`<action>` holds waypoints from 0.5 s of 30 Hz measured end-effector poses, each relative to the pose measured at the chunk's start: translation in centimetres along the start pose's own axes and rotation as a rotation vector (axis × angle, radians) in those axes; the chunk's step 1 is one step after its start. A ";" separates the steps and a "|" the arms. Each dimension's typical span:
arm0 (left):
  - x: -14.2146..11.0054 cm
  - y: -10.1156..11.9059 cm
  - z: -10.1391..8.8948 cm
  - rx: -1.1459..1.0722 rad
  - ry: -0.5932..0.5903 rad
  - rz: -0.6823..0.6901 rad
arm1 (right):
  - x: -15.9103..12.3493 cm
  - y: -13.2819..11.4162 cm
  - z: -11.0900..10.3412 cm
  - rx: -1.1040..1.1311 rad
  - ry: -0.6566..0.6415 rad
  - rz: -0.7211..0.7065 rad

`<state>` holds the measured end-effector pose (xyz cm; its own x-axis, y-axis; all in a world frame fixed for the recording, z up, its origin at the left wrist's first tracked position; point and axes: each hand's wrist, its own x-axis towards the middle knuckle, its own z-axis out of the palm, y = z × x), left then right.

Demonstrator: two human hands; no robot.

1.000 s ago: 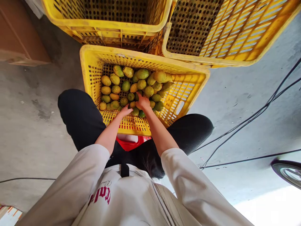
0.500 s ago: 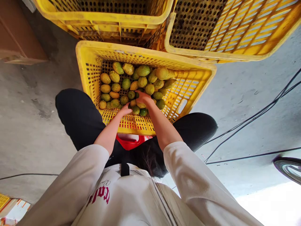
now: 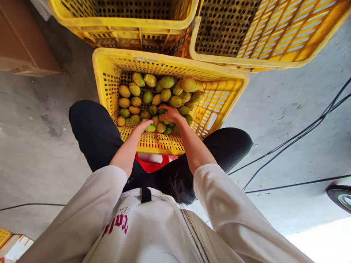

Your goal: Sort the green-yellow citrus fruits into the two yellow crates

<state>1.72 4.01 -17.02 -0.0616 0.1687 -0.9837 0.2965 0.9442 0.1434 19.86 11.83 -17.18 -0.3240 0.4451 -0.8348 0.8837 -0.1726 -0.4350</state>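
Observation:
A yellow plastic crate (image 3: 225,91) stands on the floor between my knees, holding several green and yellow mangoes (image 3: 167,94). Both my hands reach into its near side. My left hand (image 3: 144,125) curls over a green mango (image 3: 150,128) by the crate's near wall. My right hand (image 3: 170,113) lies palm down with its fingers wrapped over a yellow mango (image 3: 164,120) in the pile. What exactly each hand grips is partly hidden under the fingers.
Two more yellow crates (image 3: 126,22) (image 3: 263,33) stand behind the first, no fruit showing in them. A red stool (image 3: 152,164) sits under me. Black cables (image 3: 296,135) run across the concrete floor on the right. A brown box (image 3: 22,44) is at far left, a wheel (image 3: 340,195) at far right.
My right hand has shifted slightly right and up over the mangoes. My left hand has settled onto a green mango at the near wall. The view has tilted a little.

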 end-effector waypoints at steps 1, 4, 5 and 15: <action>-0.1 -0.1 0.1 -0.006 0.002 -0.012 | -0.3 0.1 -0.1 -0.027 -0.004 -0.009; -0.2 -0.7 0.4 -0.005 -0.009 -0.032 | -1.8 0.1 0.6 -0.129 0.026 0.020; -0.2 -0.8 0.5 0.009 -0.013 -0.027 | -2.3 0.0 1.1 -0.155 0.060 0.029; -0.8 0.4 -0.1 0.253 0.014 0.113 | -2.3 -2.2 4.8 0.106 0.255 0.205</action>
<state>1.81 4.23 -16.19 -0.0271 0.2745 -0.9612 0.5307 0.8188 0.2189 17.05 6.94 -15.90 -0.0366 0.5946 -0.8032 0.8774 -0.3656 -0.3106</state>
